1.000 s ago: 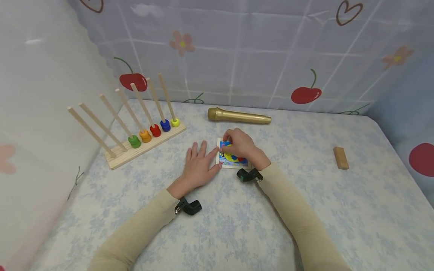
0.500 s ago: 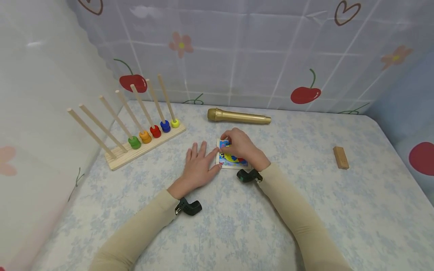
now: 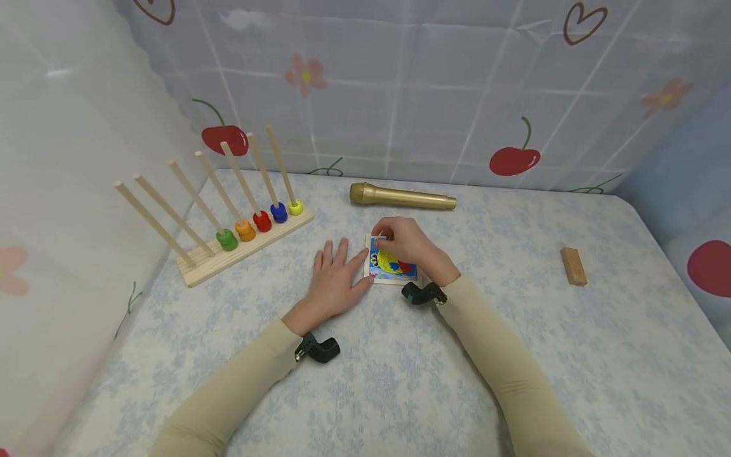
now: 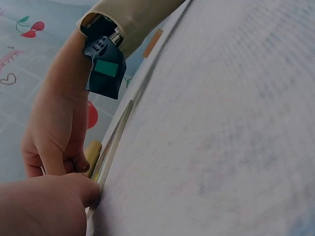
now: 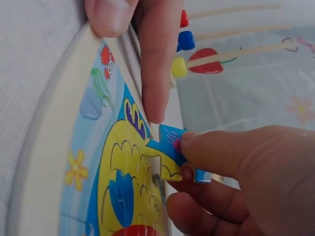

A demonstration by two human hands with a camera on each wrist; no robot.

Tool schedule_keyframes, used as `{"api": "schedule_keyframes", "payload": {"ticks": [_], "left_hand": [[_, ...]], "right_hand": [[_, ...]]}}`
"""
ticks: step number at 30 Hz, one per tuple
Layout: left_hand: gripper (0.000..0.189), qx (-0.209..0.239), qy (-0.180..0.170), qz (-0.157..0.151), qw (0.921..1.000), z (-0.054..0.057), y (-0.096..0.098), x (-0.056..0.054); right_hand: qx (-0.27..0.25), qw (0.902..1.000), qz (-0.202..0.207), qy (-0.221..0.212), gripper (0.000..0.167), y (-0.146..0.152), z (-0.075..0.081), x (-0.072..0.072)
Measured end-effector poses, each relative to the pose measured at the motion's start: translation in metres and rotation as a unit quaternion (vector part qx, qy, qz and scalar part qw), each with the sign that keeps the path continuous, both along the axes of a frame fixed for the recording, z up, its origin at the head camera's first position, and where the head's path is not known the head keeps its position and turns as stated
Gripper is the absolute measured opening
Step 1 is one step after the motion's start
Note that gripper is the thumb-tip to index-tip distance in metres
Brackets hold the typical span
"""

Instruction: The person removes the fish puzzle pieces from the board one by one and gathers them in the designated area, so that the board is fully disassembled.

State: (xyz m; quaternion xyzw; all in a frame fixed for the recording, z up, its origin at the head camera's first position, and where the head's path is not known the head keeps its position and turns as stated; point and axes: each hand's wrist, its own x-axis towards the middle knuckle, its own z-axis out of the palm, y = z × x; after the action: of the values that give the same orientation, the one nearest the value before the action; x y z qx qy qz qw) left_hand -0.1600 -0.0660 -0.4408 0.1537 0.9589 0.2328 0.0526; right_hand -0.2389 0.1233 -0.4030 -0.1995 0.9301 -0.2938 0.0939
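A small jigsaw puzzle [image 3: 391,282] in a pale wooden frame lies on the table, with a yellow fish on blue printed on it. My right hand [image 3: 410,244] pinches one puzzle piece [image 5: 170,142] between thumb and fingers. In the right wrist view this blue and yellow piece is raised and tilted at the board's far side. My left hand [image 3: 333,284] lies with fingers spread on the table, its thumb and index finger touching the frame's left edge. The left wrist view shows the frame [image 4: 117,142] edge-on, and the right hand [image 4: 54,132] above it.
A wooden bead rack [image 3: 251,251] with upright pegs and coloured beads stands at the left. Behind the puzzle lies a gold microphone [image 3: 403,196]. A small wooden block [image 3: 573,266] is at the right. A patterned curtain [image 3: 422,95] hangs behind the table.
My right hand has shifted slightly and its thumb has lifted from the puzzle, with the pinched puzzle piece now raised. More of the fish shows. The left hand stays in place.
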Motion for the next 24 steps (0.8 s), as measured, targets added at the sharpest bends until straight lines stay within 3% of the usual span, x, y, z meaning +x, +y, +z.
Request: {"api": "schedule_keyframes", "payload": {"ticks": [10,15,24], "left_hand": [[0.062,0.0,0.001,0.001,1.0,-0.002,0.0,-0.001],[0.063,0.0,-0.003,0.002,1.0,0.001,0.001,0.0],[0.063,0.0,-0.004,0.002,1.0,0.0,0.0,0.001]], "right_hand": [[-0.023,0.9997,-0.007,-0.003,0.02,0.01,0.014,0.001],[-0.039,0.9988,-0.026,-0.01,0.022,0.032,0.023,0.001],[-0.027,0.9961,-0.071,-0.046,0.022,0.078,0.018,0.002]]}}
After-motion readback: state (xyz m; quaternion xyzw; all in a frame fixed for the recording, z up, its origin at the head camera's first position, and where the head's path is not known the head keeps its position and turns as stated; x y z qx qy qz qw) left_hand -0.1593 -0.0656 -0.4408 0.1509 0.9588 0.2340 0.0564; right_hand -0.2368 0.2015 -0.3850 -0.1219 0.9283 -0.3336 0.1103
